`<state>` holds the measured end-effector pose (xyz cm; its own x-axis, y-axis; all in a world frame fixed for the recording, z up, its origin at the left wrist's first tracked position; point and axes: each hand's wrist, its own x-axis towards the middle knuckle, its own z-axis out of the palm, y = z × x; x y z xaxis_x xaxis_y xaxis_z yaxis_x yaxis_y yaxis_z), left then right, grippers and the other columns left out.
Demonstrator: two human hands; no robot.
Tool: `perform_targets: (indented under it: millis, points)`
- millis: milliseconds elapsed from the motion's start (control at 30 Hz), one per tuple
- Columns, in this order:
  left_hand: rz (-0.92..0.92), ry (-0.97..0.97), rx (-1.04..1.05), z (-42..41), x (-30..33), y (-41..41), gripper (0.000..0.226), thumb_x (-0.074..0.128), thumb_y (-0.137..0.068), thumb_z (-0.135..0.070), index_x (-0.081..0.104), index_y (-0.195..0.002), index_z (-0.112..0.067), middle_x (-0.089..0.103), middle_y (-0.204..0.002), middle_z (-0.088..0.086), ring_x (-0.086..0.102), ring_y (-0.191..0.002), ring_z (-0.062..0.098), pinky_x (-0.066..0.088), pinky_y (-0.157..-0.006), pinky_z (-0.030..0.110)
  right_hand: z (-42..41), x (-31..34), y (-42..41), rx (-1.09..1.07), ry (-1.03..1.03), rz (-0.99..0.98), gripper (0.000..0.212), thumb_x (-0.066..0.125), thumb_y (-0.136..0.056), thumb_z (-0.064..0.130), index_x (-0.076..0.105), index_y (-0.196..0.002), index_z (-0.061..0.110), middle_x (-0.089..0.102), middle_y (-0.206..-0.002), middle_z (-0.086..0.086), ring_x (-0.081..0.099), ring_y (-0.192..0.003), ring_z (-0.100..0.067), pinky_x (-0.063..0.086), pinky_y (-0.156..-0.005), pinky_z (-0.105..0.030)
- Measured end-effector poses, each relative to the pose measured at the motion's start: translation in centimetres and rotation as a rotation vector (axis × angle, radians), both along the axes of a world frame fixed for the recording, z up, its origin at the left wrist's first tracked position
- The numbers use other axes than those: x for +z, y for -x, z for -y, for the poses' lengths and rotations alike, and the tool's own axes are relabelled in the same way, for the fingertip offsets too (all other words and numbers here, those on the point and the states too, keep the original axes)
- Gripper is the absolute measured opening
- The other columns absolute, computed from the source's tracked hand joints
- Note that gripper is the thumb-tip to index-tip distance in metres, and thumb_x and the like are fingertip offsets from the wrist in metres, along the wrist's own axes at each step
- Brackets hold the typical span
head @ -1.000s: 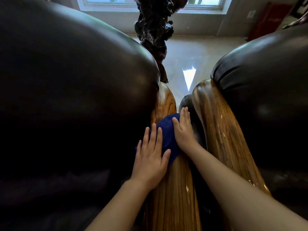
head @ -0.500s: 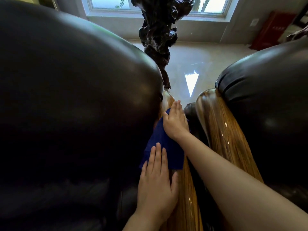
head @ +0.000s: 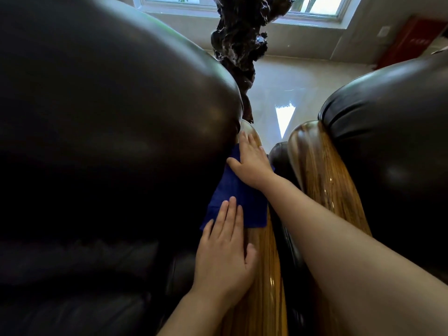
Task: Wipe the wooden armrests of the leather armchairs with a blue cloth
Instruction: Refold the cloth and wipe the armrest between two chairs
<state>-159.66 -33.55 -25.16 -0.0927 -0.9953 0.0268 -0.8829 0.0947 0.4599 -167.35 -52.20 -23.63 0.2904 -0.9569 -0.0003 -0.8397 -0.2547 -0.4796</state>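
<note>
Cloth: we see the blue cloth (head: 236, 202) spread along the left chair's wooden armrest (head: 263, 275).
Right hand (head: 253, 163): flat, fingers extended, pressing the cloth's far end.
Left hand (head: 224, 253): flat, fingertips on the near end.

Head camera looks down, close

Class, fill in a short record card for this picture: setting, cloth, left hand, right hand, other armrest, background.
setting: two dark leather armchairs side by side
cloth: blue, spread on the left armrest
left hand: flat, fingertips on the cloth's near edge
right hand: flat on the cloth's far end, near the armrest's tip
other armrest: bare, glossy, untouched
background: dark carved sculpture, window, shiny floor
</note>
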Motion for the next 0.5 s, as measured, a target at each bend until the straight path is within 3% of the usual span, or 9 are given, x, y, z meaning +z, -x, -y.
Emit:
perform_targets:
  millis: [233,500]
  points:
    - [0.024,-0.074,0.003,-2.8,0.2,0.0,0.08,-0.007,-0.075,-0.073,-0.018,-0.14,-0.028,-0.033,-0.146,-0.014,-0.035,-0.129,-0.003,-0.013,-0.11,0.025,-3.0,-0.5,0.9,0.119,0.042,-0.104,0.066,0.03,-0.095,0.041,-0.004,-0.146,0.016,-0.006,-0.157,-0.001,-0.01,-0.143,-0.014,-0.001,-0.115,-0.037]
    - [0.038,-0.131,0.001,-6.5,-0.1,0.0,0.088,-0.005,-0.07,-0.08,-0.025,-0.138,-0.028,-0.044,-0.138,-0.017,-0.04,-0.127,-0.003,-0.015,-0.11,0.027,-6.8,-1.3,1.3,0.18,0.113,-0.204,0.061,0.021,-0.095,0.045,0.001,-0.146,0.019,-0.005,-0.157,0.003,-0.011,-0.142,-0.011,-0.004,-0.113,-0.036]
